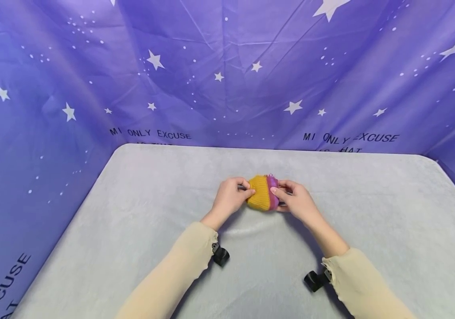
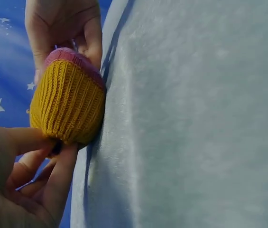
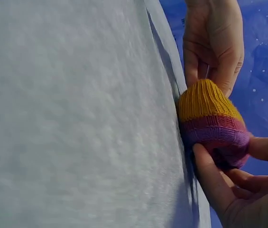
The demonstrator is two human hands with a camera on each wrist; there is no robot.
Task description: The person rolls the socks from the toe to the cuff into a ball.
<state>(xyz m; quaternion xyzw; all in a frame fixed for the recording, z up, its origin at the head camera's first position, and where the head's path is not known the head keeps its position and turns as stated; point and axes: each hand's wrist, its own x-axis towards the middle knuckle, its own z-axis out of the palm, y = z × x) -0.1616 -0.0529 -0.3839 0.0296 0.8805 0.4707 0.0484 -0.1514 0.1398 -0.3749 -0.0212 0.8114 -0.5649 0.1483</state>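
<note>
A small rounded knitted bundle (image 1: 260, 193), ribbed mustard yellow with pink and purple bands, is between both hands near the middle of the table. My left hand (image 1: 229, 197) pinches the gathered yellow end between thumb and fingers. In the left wrist view a small dark spot shows at that yellow end (image 2: 67, 107). On the other side, my right hand (image 1: 299, 202) grips the purple end, thumb on the near face and fingers around the far side. The right wrist view shows the purple band (image 3: 214, 140) folded inward between thumb and fingers. What is inside the bundle is hidden.
A pale grey cloth covers the table (image 1: 131, 221), with rounded far corners. Behind and beside it hangs a purple-blue curtain (image 1: 195, 88) with white stars and lettering. Black wrist cameras (image 1: 221, 255) sit at both beige sleeves (image 1: 175, 270).
</note>
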